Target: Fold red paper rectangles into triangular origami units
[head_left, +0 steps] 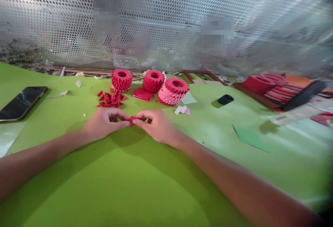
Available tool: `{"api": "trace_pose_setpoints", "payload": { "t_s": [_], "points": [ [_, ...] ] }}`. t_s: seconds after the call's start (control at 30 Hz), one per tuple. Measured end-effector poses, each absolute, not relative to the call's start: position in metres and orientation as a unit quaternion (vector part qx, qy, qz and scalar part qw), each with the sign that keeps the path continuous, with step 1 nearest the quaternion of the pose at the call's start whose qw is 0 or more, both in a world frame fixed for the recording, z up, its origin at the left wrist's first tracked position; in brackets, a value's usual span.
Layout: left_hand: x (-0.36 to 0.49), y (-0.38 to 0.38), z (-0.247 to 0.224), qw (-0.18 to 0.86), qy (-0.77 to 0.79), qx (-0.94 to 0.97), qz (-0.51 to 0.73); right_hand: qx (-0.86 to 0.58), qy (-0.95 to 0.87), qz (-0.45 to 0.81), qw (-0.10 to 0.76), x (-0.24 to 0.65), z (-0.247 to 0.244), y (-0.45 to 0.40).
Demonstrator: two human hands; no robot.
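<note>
Between my two hands is a small folded piece of red paper, held above the green tabletop. The fingertips and thumb of my left hand pinch its left side. My right hand pinches the right side in the same way. Just beyond my left hand lies a loose pile of folded red paper triangles. A stack of flat red paper pieces sits behind the gap between my hands. Farther back stand a red ring of interlocked folded paper, a second red ring and a taller pink-and-red one.
A phone lies at the left. White and pink paper slips, a black cylinder and a green paper sheet lie to the right. A brown tray with red paper stands far right. Perforated metal sheeting rises behind the table.
</note>
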State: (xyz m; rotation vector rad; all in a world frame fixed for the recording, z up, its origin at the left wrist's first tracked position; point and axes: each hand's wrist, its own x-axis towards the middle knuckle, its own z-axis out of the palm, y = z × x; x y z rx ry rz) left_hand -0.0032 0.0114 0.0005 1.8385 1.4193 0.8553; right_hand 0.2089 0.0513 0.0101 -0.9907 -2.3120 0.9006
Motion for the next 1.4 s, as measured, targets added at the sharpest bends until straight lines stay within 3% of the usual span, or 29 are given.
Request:
{"api": "trace_pose_setpoints", "payload": {
  "t_s": [0.2, 0.4, 0.83, 1.07, 1.23, 1.4],
  "points": [
    [0.003, 0.005, 0.002, 0.208, 0.501, 0.774, 0.328, -0.364, -0.861, 0.306, 0.182, 0.205, 0.011, 0.044],
    [0.002, 0.004, -0.003, 0.163, 0.484, 0.789, 0.341, -0.355, -0.872, 0.277, 0.190, 0.205, 0.011, 0.043],
    [0.000, 0.007, 0.002, 0.205, 0.551, 0.740, 0.326, -0.370, -0.863, 0.277, 0.204, 0.210, 0.011, 0.049],
    [0.002, 0.009, 0.001, 0.231, 0.522, 0.764, 0.300, -0.363, -0.820, 0.347, 0.274, 0.211, 0.008, 0.056],
    [0.001, 0.009, 0.001, 0.228, 0.535, 0.751, 0.314, -0.367, -0.816, 0.258, 0.365, 0.210, 0.006, 0.057],
    [-0.001, 0.008, 0.001, 0.236, 0.513, 0.750, 0.344, -0.300, -0.875, 0.178, 0.337, 0.211, 0.004, 0.050]
  ]
}}
